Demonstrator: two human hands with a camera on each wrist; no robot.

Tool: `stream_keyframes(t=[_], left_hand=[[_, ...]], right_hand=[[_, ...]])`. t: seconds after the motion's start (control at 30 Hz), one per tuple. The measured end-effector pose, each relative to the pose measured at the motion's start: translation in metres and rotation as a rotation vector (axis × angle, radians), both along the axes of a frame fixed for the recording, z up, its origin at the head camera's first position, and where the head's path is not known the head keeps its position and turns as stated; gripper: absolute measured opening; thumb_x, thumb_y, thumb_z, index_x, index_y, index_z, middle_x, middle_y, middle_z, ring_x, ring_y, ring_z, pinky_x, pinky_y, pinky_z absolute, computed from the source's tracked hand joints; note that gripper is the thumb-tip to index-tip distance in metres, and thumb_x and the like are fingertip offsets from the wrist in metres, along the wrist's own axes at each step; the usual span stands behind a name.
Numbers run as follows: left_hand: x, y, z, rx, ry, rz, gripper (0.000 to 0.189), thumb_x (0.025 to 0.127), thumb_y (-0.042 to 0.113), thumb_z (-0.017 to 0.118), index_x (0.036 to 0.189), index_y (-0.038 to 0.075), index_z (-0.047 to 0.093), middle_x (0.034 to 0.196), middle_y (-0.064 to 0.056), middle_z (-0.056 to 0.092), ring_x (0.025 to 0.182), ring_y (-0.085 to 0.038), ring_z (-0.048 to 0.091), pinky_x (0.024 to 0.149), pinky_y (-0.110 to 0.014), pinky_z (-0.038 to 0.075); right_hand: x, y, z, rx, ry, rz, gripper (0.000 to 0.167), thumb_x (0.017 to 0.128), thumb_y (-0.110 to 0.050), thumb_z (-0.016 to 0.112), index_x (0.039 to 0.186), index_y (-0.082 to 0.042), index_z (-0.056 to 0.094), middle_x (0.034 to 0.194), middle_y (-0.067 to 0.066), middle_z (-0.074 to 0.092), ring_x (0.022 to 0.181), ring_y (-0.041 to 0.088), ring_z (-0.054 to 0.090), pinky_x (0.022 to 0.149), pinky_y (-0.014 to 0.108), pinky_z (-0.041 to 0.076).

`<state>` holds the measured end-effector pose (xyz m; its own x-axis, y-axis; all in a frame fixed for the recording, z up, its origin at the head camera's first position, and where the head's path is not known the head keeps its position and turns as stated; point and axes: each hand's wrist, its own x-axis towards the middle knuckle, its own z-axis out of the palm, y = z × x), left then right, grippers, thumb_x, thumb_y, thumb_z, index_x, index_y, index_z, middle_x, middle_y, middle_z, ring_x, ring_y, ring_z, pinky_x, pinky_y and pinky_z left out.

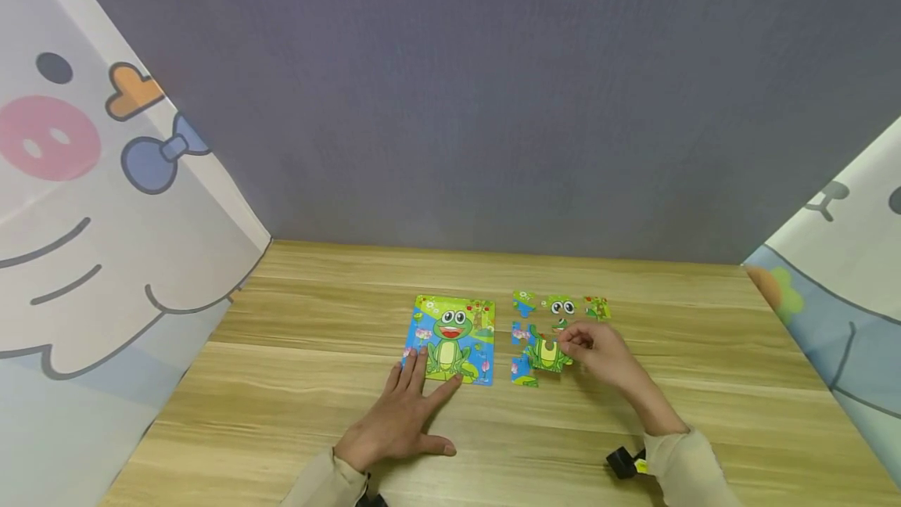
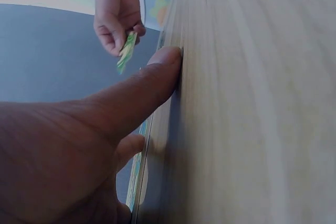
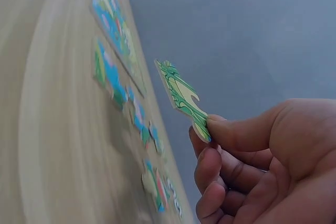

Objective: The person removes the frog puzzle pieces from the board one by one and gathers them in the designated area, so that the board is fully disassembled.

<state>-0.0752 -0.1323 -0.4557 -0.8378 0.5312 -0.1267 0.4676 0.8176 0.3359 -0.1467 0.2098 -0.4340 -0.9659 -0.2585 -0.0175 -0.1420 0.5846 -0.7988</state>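
Between thumb and fingers my right hand [image 1: 598, 352] pinches a puzzle piece [image 1: 547, 354] printed with the frog's yellow belly and green legs. In the right wrist view this puzzle piece [image 3: 181, 98] is tilted and held clear of the table. My left hand [image 1: 403, 413] lies with spread fingers, its fingertips on the lower edge of a frog picture board [image 1: 450, 339]. Right of the board, several loose puzzle pieces lie apart: a top-left corner piece [image 1: 524, 302], an eyes piece [image 1: 562, 307], a left-edge piece [image 1: 520, 332] and a bottom-left corner piece [image 1: 522, 371]. The right hand partly hides a mouth piece [image 1: 560, 325].
A top-right corner piece [image 1: 598, 307] lies beyond the right hand. The wooden table [image 1: 303, 319] ends at a grey back panel [image 1: 450, 100]. Side walls with cartoon prints [image 1: 77, 202] stand at left and right.
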Motion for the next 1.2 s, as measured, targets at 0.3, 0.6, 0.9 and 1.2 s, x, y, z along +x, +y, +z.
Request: stream_keyframes(t=[0.3,0.6,0.9,1.2], left_hand=[[0.0,0.0,-0.001,0.002,-0.009,0.007,0.093,0.079,0.062,0.073,0.155,0.024,0.037,0.159,-0.043,0.01,0.149,-0.059,0.014,0.119,-0.068,0.022],[0.0,0.0,-0.001,0.004,-0.013,0.013,0.093,0.079,0.062,0.073,0.155,0.024,0.037,0.159,-0.043,0.01,0.149,-0.059,0.013,0.119,-0.068,0.022],[0.0,0.0,-0.002,0.001,-0.021,0.008,0.093,0.079,0.063,0.072,0.156,0.024,0.036,0.16,-0.042,0.008,0.15,-0.058,0.012,0.119,-0.068,0.021],[0.0,0.0,-0.002,-0.003,-0.008,0.007,0.093,0.079,0.063,0.073,0.156,0.024,0.037,0.16,-0.042,0.009,0.15,-0.058,0.012,0.119,-0.067,0.021]], right_hand=[[0.006,0.02,-0.009,0.006,-0.021,0.004,0.007,0.092,-0.004,0.067,0.096,0.002,0.069,0.085,0.008,0.067,0.07,0.002,0.052,0.062,0.02,0.047],[0.014,0.027,-0.013,0.056,-0.059,-0.001,0.007,0.092,-0.003,0.067,0.097,0.002,0.07,0.086,0.007,0.067,0.074,0.003,0.053,0.065,0.019,0.047],[0.015,0.022,-0.019,0.147,0.005,0.017,0.003,0.09,-0.002,0.068,0.091,-0.001,0.071,0.081,0.003,0.067,0.071,0.001,0.053,0.063,0.019,0.047],[0.014,0.023,-0.021,0.184,0.018,0.003,0.005,0.09,-0.001,0.068,0.089,-0.003,0.072,0.081,0.002,0.068,0.071,0.003,0.054,0.062,0.019,0.047]])
